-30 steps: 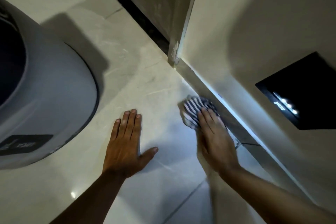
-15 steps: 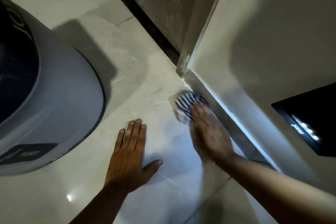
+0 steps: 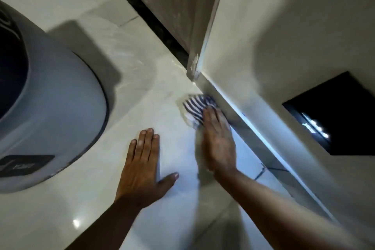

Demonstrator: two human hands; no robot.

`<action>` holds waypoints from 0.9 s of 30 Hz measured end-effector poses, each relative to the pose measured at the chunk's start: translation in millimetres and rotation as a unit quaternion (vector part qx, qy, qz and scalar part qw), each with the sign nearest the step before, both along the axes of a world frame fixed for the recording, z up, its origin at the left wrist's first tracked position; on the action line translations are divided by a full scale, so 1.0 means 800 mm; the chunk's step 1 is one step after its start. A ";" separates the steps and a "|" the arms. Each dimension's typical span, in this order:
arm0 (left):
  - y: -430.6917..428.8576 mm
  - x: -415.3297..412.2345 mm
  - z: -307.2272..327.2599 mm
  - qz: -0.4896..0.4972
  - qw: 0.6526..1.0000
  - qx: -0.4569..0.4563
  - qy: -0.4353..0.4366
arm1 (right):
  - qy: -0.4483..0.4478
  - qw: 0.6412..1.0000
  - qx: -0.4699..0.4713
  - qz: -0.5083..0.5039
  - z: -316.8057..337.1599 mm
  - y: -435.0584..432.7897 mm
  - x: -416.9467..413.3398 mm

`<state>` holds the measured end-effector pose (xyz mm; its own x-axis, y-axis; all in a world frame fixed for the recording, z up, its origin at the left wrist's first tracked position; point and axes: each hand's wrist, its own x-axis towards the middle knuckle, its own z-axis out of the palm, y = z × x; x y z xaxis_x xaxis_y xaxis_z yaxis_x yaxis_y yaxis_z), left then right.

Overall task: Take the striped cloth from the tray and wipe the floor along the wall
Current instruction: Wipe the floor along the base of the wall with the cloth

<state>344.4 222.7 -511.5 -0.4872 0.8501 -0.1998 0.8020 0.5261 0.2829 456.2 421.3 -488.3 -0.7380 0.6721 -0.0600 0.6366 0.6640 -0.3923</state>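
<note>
The striped cloth (image 3: 194, 107), blue and white and bunched up, lies on the pale tiled floor (image 3: 142, 107) right against the skirting of the wall (image 3: 263, 50). My right hand (image 3: 218, 140) presses flat on the cloth's near part, fingers pointing toward the wall corner; it looks blurred. My left hand (image 3: 142, 166) rests palm down on the floor to the left of it, fingers spread a little, holding nothing. No tray is in view.
A large rounded grey appliance (image 3: 46, 107) stands on the floor at the left. A door frame edge (image 3: 200, 36) meets the wall just beyond the cloth. A black panel with small lights (image 3: 332, 115) sits low on the wall at right.
My right hand has pushed the cloth forward along the skirting toward the door frame corner. My left hand stays planted on the floor.
</note>
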 end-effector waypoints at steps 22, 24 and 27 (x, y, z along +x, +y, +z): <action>0.012 0.040 0.012 -0.050 0.998 -0.032 0.015 | -0.158 0.985 0.021 0.065 0.010 -0.042 0.231; 0.011 0.038 0.017 -0.043 0.999 -0.028 0.006 | -0.157 0.985 0.009 0.067 0.022 -0.035 0.248; 0.013 0.039 0.015 -0.040 0.998 -0.036 0.013 | -0.116 0.987 0.027 0.111 0.014 0.003 0.149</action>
